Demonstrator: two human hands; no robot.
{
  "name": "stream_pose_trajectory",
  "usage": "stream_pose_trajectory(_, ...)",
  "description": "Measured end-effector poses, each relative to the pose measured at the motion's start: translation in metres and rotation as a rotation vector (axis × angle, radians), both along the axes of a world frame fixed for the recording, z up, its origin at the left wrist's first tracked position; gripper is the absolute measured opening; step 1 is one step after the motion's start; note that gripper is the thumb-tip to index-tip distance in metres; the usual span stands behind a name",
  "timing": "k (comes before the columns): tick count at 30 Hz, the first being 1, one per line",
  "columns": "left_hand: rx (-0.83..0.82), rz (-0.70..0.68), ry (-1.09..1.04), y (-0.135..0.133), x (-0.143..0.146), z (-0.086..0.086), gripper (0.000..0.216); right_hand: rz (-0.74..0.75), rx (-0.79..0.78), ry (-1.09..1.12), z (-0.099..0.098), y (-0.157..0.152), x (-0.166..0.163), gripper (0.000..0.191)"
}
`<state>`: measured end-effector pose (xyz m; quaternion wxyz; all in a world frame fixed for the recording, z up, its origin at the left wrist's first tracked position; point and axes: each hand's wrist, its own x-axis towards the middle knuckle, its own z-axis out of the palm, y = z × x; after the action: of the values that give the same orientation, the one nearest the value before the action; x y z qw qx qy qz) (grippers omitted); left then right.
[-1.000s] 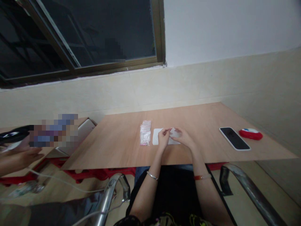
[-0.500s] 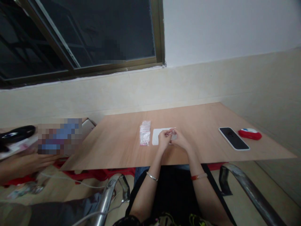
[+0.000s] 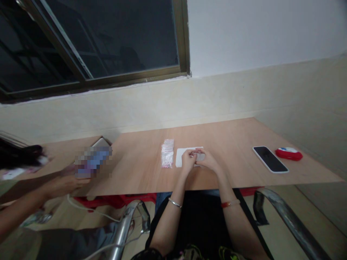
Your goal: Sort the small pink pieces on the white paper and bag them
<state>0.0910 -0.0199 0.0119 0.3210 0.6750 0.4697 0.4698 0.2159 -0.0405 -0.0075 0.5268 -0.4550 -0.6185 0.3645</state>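
Above a white sheet on the table, my left hand and my right hand meet with bent fingers. Between them is a small translucent piece, flat and plastic-looking; its exact kind is too small to make out. Both hands look closed on it, fingertips nearly touching. Just left of the sheet lies an overlapping row of small clear plastic bags, with pinkish bits at the near end. My fingers partly cover the sheet's near right side.
On the right of the wooden table lie a white-edged phone and a red case. At left, another person's hand holds a blurred-out object. Metal armrests flank my seat.
My hands stay over the sheet with barely any shift. At left, the other person's arms and the blurred-out object have moved right, and dark hair has come into view.
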Motion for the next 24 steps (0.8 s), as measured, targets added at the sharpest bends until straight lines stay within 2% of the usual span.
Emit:
stream_pose_trajectory(6, -0.023, -0.054, -0.129, 0.003, -0.002, 0.000, 0.011, -0.002, 0.022, 0.017, 0.001, 0.000, 0.005, 0.053)
stream_pose_trajectory(8, -0.016, 0.004, -0.198, 0.007, -0.004, -0.004, 0.015, -0.050, -0.009, 0.011, 0.000, 0.000, 0.010, 0.054)
stream_pose_trajectory(10, 0.011, 0.086, -0.175, 0.011, -0.006, -0.012, 0.019, -0.134, -0.047, -0.005, -0.001, 0.000, 0.015, 0.058)
stream_pose_trajectory(13, 0.108, 0.075, 0.104, 0.016, -0.007, -0.027, 0.021, -0.250, -0.066, -0.010, -0.003, -0.002, 0.024, 0.058)
stream_pose_trajectory(18, 0.263, -0.104, 0.649, 0.016, 0.007, -0.049, 0.036, -0.362, -0.026, 0.004, -0.004, -0.002, 0.035, 0.059)
stream_pose_trajectory(21, 0.302, -0.143, 0.791, 0.013, 0.015, -0.054, 0.038, -0.394, -0.022, -0.009, -0.005, 0.000, 0.038, 0.061)
stream_pose_trajectory(24, 0.287, -0.076, 0.829, 0.010, 0.014, -0.055, 0.034, -0.407, -0.028, -0.020, -0.006, 0.001, 0.039, 0.063)
